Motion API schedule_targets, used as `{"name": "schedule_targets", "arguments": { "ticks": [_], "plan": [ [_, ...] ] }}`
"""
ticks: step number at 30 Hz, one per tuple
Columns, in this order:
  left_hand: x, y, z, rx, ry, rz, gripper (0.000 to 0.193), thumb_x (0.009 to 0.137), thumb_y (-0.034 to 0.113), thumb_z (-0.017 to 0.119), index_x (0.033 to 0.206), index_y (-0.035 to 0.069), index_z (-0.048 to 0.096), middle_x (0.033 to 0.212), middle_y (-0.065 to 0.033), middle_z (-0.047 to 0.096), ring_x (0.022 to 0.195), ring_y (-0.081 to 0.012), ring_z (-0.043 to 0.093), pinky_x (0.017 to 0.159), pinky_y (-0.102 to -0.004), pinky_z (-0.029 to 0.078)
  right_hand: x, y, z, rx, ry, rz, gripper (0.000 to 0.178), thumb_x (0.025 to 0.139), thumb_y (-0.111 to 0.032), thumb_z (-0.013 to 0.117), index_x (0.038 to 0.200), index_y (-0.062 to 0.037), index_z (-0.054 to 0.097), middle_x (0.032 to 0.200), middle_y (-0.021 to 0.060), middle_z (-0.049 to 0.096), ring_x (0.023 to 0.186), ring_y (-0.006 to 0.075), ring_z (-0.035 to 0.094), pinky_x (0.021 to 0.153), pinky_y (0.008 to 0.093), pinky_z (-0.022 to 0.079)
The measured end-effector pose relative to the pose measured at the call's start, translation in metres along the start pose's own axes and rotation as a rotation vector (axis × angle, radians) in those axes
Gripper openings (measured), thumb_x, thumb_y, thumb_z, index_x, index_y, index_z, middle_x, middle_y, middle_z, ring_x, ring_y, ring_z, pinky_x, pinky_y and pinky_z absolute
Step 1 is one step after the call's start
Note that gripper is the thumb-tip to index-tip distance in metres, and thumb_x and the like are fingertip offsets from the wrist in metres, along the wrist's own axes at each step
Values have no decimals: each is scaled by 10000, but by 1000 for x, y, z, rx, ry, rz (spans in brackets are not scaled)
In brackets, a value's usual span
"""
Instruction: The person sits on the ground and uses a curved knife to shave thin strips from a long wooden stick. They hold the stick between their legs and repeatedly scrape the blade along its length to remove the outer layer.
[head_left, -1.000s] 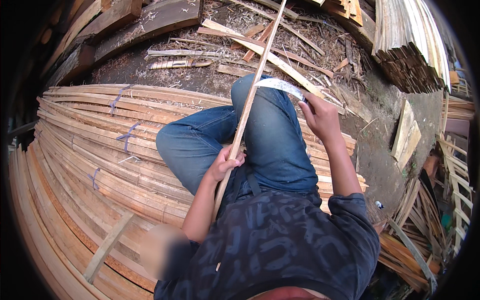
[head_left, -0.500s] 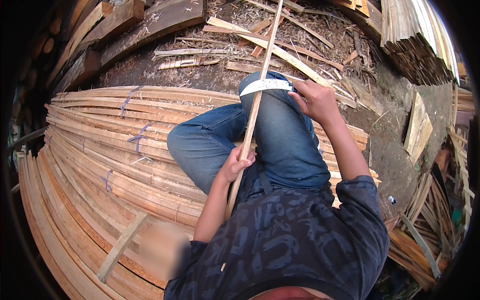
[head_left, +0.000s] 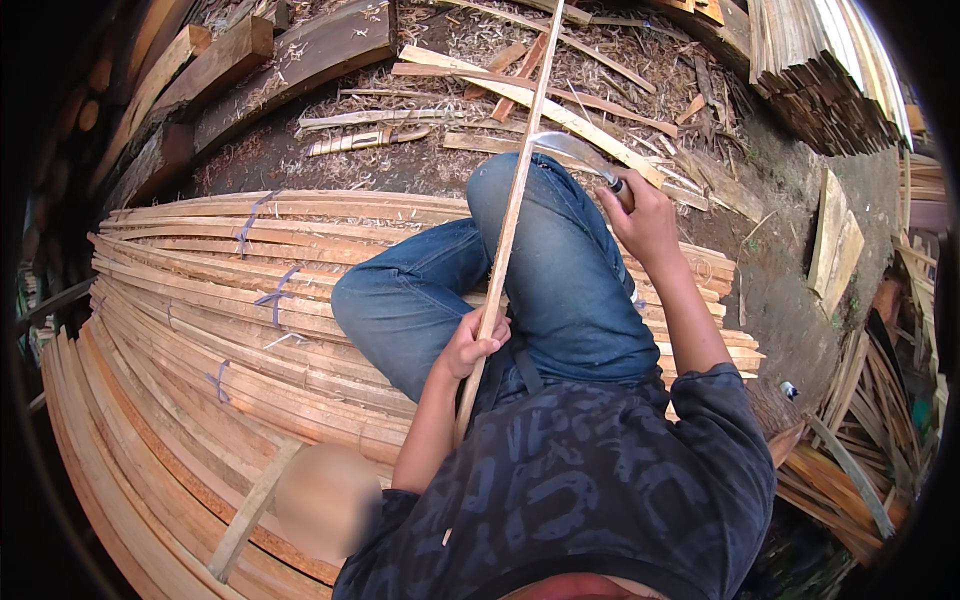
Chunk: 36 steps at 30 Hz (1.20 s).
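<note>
A long, thin wooden strip [head_left: 518, 200] slants from my lap over my raised knee [head_left: 545, 240] and out past the top of the view. My left hand [head_left: 478, 342] is closed around its near part, by my waist. In my right hand [head_left: 643, 215], beyond the knee and to its right, is a knife [head_left: 622, 192] with a dark handle, gripped in closed fingers. Its pale, curved blade points left and away, the tip at the strip's right edge. Whether the blade touches the wood I cannot tell.
Bundled wooden strips [head_left: 330, 300] tied with purple bands lie beneath and left of me. Ahead, shavings and loose slats [head_left: 560, 115] cover the ground. Thick beams [head_left: 300, 75] lie far left, a stack of boards [head_left: 820, 80] far right. A wooden sheath-like piece [head_left: 370, 140] rests among shavings.
My right hand has shifted slightly down and right, turning the knife. The blade, earlier lying flat across the strip, now sits at the strip's right side. My left hand keeps its hold.
</note>
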<state>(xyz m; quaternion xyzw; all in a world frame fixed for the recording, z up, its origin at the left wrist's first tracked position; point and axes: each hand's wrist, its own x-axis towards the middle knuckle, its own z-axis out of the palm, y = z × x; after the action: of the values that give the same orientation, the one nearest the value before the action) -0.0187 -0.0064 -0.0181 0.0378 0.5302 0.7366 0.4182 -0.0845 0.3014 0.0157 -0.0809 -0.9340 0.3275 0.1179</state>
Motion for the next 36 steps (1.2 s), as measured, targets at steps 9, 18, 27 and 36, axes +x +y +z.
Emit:
{"name": "schedule_targets", "arguments": {
  "ticks": [9, 18, 27, 36],
  "plan": [
    [-8, -5, -1, 58, 79, -7, 389, 688, 226, 671, 956, 17, 481, 699, 29, 398, 648, -98, 414, 795, -279, 404, 38, -22, 22, -329, -98, 70, 234, 810, -283, 668, 711, -70, 670, 666, 152, 656, 642, 327, 671, 581, 453, 526],
    [-5, 1, 7, 59, 124, 26, 356, 711, 291, 672, 788, 126, 365, 632, 39, 361, 597, -98, 370, 907, -342, 395, 93, 0, 45, -265, -38, 193, 410, 849, -408, 635, 704, -26, 676, 703, 195, 662, 688, 371, 664, 641, 469, 530],
    [-9, -16, 0, 13, 133, 24, 477, 696, 163, 657, 1079, -68, 491, 721, 4, 424, 650, -92, 414, 614, -244, 386, 16, -30, 55, -33, -62, 87, 255, 787, -271, 710, 701, -32, 680, 660, 196, 631, 654, 394, 635, 633, 489, 504],
    [-10, -27, -5, 178, 206, 45, 461, 713, 201, 669, 1075, -39, 513, 779, -11, 473, 719, -115, 459, 781, -285, 438, 66, -26, 46, -276, -183, 104, 224, 782, -259, 662, 782, -42, 717, 743, 186, 679, 755, 339, 684, 694, 439, 549]
  ]
}}
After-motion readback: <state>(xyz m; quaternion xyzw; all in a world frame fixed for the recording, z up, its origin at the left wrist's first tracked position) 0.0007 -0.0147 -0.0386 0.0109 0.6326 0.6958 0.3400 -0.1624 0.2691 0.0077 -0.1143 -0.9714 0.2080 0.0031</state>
